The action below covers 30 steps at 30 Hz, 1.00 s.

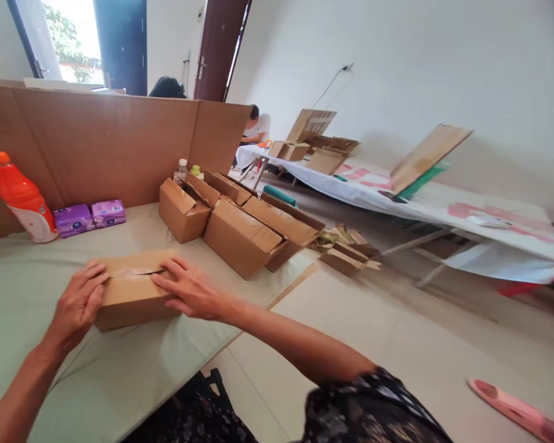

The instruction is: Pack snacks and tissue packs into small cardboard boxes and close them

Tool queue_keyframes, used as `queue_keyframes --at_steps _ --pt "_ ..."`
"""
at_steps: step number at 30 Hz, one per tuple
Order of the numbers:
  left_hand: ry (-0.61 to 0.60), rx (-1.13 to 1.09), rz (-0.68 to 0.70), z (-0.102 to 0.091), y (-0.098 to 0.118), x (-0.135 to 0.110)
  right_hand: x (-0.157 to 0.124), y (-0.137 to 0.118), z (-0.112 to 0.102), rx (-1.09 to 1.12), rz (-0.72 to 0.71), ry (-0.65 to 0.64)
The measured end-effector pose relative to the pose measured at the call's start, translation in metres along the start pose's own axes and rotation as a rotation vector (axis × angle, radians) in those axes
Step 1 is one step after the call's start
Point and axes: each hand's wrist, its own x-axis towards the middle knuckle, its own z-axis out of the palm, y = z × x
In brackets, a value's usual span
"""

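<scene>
A small cardboard box (138,301) lies in front of me on the cloth-covered table, its top flaps folded in to meet at a narrow slit. My left hand (79,300) grips the box's left end, fingers over the top edge and thumb against the near side. At the right end, my right hand (189,288) holds the box with its fingers on the top flap near the slit and the thumb lower on the side. Clear tape seems to run along the seam.
Several cardboard boxes (242,237) with raised flaps stand to the right. An orange bottle (21,197) and purple tissue packs (74,219) sit at the left, before a tall cardboard partition (106,147). Another person (255,128) sits farther back. A pink slipper (508,406) rests on the floor.
</scene>
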Motion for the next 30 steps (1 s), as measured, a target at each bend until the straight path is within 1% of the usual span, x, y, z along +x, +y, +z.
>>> queue_keyframes --at_steps 2,4,6,7,9,10,11,13,15,17,18,19,21,23,25,26,28,30 --pt "-0.065 -0.115 0.041 0.034 0.019 0.022 -0.049 -0.002 -0.007 -0.024 0.142 0.062" --pt "-0.119 -0.199 0.074 0.074 0.039 0.049 -0.095 -0.002 -0.011 -0.072 0.285 0.136" --pt "-0.148 -0.251 0.084 0.114 0.057 0.078 -0.129 0.001 -0.011 -0.140 0.416 0.203" --pt "-0.147 -0.273 0.072 0.133 0.065 0.093 -0.141 0.004 -0.011 -0.179 0.475 0.234" --pt "-0.103 -0.298 0.000 0.166 0.077 0.115 -0.150 0.010 -0.008 -0.255 0.583 0.287" --pt "-0.064 -0.303 -0.055 0.179 0.082 0.121 -0.149 0.013 -0.006 -0.286 0.630 0.309" --pt "-0.020 -0.306 -0.116 0.190 0.086 0.122 -0.145 0.016 -0.005 -0.310 0.671 0.325" --pt "0.045 -0.312 -0.225 0.206 0.095 0.111 -0.131 0.023 -0.001 -0.333 0.734 0.345" --pt "0.045 -0.330 -0.286 0.218 0.104 0.088 -0.116 0.031 0.001 -0.339 0.773 0.359" --pt "-0.013 -0.353 -0.305 0.231 0.111 0.068 -0.104 0.040 0.003 -0.333 0.794 0.364" --pt "-0.053 -0.362 -0.307 0.238 0.113 0.062 -0.099 0.045 0.004 -0.325 0.797 0.370" --pt "-0.093 -0.367 -0.308 0.244 0.113 0.060 -0.096 0.050 0.006 -0.310 0.794 0.383" --pt "-0.165 -0.366 -0.309 0.254 0.109 0.065 -0.094 0.059 0.010 -0.269 0.770 0.441" --pt "-0.233 -0.350 -0.298 0.256 0.101 0.074 -0.098 0.061 0.016 -0.230 0.712 0.537" --pt "-0.308 -0.316 -0.269 0.248 0.092 0.076 -0.109 0.055 0.025 -0.193 0.643 0.631" --pt "-0.350 -0.291 -0.249 0.240 0.088 0.072 -0.117 0.049 0.031 -0.173 0.615 0.667" --pt "-0.436 -0.227 -0.210 0.221 0.084 0.050 -0.135 0.034 0.050 -0.127 0.587 0.699" --pt "-0.506 -0.153 -0.186 0.198 0.084 0.017 -0.154 0.017 0.074 -0.087 0.590 0.656"
